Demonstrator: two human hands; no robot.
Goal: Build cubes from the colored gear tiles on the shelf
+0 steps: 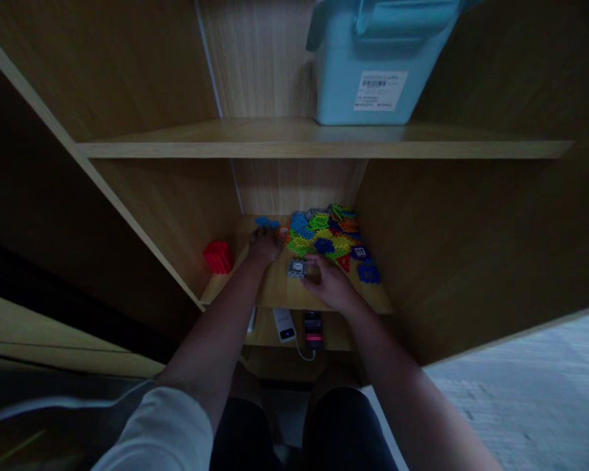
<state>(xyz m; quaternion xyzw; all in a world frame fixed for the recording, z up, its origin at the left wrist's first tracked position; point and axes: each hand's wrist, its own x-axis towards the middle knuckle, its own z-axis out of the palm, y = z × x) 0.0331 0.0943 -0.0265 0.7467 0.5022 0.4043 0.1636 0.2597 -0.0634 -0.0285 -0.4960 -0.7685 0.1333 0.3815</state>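
A heap of flat, toothed plastic pieces (330, 237) in blue, green, yellow, orange and red lies on a low wooden shelf (285, 291) inside a cabinet. My left hand (264, 246) is curled at the heap's left edge, close to a blue piece (266, 222); what it holds is hidden. My right hand (330, 282) rests on the shelf in front of the heap, with its fingers closed on a grey piece (297, 267).
A red ribbed object (218, 256) sits at the shelf's left side. A white device (285, 325) and a dark phone-like device (313, 330) lie on the board below. A light blue lidded bin (377, 62) stands on the upper shelf (294, 147).
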